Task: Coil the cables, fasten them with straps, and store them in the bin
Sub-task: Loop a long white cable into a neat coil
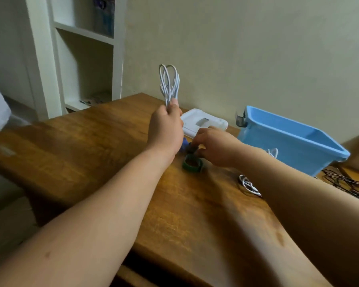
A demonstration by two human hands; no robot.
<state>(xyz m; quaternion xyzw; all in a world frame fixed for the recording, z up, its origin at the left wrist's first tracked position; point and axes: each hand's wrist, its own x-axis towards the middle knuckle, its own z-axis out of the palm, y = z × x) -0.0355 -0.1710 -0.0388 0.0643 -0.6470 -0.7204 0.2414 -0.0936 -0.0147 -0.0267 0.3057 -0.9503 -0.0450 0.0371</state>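
Left hand point(165, 129) clenched white coiled cable point(169, 83) above table point(91, 146); right hand point(216, 147) pinched dark strap point(192, 149) near bin point(288, 146); left table half open.

No lettering, label, brand or number can be read anywhere; the packet on the shelf point(104, 16) and the white lid point(203, 122) on the table are too blurred.

Table point(91, 146) glossy wood (visible grain); bin point(288, 146) smooth blue plastic; cable point(169, 83) white, smooth.
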